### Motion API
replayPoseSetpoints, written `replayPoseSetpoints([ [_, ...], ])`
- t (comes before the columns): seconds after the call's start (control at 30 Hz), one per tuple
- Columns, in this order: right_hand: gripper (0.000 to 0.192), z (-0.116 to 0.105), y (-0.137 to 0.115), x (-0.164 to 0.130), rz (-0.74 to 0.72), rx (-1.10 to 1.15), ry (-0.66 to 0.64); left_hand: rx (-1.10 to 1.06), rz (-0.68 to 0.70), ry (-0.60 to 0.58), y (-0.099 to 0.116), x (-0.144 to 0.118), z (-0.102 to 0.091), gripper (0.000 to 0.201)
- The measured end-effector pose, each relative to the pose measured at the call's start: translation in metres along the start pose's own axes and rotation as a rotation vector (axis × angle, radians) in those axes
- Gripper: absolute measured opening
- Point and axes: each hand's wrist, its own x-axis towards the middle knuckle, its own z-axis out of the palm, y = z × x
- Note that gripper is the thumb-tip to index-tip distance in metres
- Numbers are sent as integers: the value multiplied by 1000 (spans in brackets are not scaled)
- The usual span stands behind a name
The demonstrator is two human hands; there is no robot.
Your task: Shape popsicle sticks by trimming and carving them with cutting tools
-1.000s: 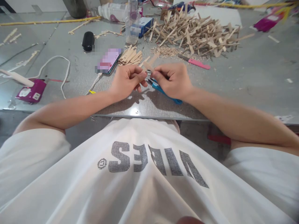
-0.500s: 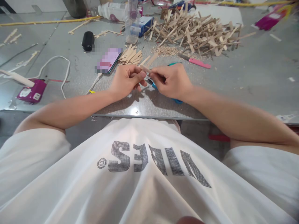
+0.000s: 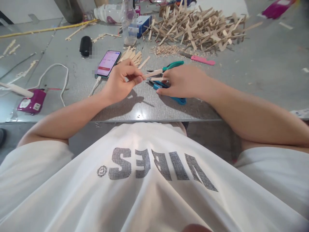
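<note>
Left hand [image 3: 122, 80]: thumb and forefinger pinching wooden stick [image 3: 153, 73], held between hands. Right hand [image 3: 184, 80]: over blue-handled tool [image 3: 179, 100], cannot tell if gripping. Beyond: phone [image 3: 108, 63], small sticks [image 3: 131, 55], pink knife [image 3: 202, 60], big stick pile [image 3: 200, 29].

Grey bench [image 3: 260, 71], far side cluttered. Phone [image 3: 107, 64] lying face up, screen lit pink, digits on it too small to trust. White charging cable [image 3: 96, 84] plugged into its near end. Black rounded case [image 3: 85, 46] just beyond the phone, to its left. Purple block [image 3: 32, 101] near the bench's front left, white bar [image 3: 15, 89] running up to it; loose white cord [image 3: 67, 74] loops just right of it. At the back: clear bottle [image 3: 109, 13] on its side, clear container [image 3: 129, 29] upright, blue box [image 3: 144, 25] right beside that. Yellow strip [image 3: 48, 29] across back left. Second purple item [image 3: 277, 8] far right, blurry.
</note>
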Motion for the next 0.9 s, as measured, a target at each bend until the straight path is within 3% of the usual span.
replayPoseSetpoints([
  [0.07,60,7,15,4,-19,74,56,0,42,-65,5,-2,1,12],
  [0.23,58,13,56,18,-29,62,40,64,58,-233,5,-1,-3,9],
  [0.33,62,9,68,26,49,-4,61,100,86,-381,6,5,-14,9],
  [0.47,59,-2,67,30,174,-66,56,137,105,-792,23,13,-32,13],
  [0.57,58,-14,57,27,268,-62,-15,139,23,-1080,41,14,-42,18],
  [0.6,56,-17,54,25,293,-53,-25,162,-6,-1127,46,14,-44,20],
  [0.67,52,-21,50,24,325,-5,-32,222,-60,-1170,52,12,-44,22],
  [0.77,47,-21,53,25,343,102,-47,283,-74,-1133,50,9,-38,23],
  [0.9,49,-17,65,31,345,245,-53,365,70,-983,34,13,-24,15],
])
